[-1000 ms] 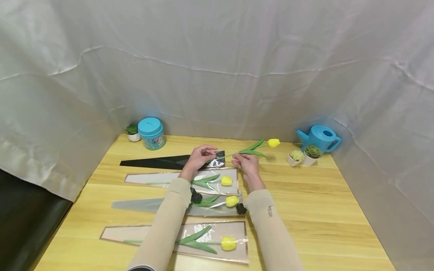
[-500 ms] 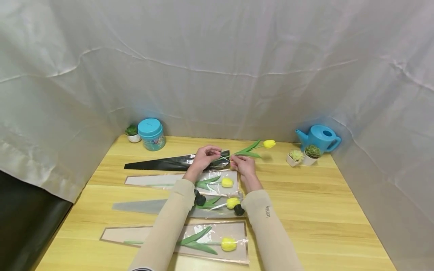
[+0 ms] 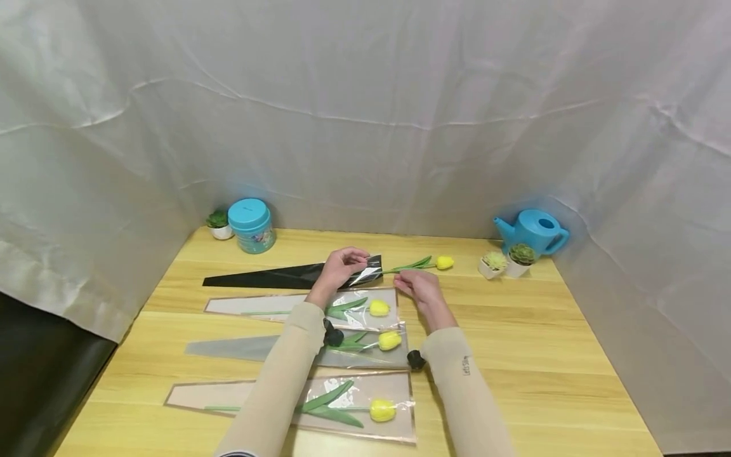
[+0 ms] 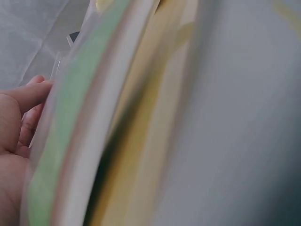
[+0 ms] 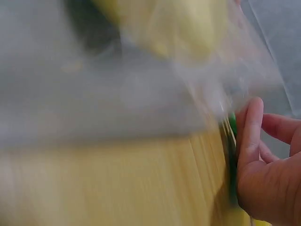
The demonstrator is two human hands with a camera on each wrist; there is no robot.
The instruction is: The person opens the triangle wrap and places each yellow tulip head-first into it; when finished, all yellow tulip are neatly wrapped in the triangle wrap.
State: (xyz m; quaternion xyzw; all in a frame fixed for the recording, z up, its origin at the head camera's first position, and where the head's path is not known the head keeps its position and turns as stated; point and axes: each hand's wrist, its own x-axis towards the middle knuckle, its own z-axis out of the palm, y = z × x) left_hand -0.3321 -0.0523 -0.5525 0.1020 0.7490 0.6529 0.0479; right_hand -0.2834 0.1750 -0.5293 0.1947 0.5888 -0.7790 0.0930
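Fingers of the left hand pinch the wide, clear mouth of a black tapered sleeve, lifting it slightly off the desk, seemingly so the stem can enter. The right hand (fingers loosely curled) pinches the green stem of a yellow tulip lying at that mouth, bloom pointing right. Three wrapped tulips lie nearer the person.
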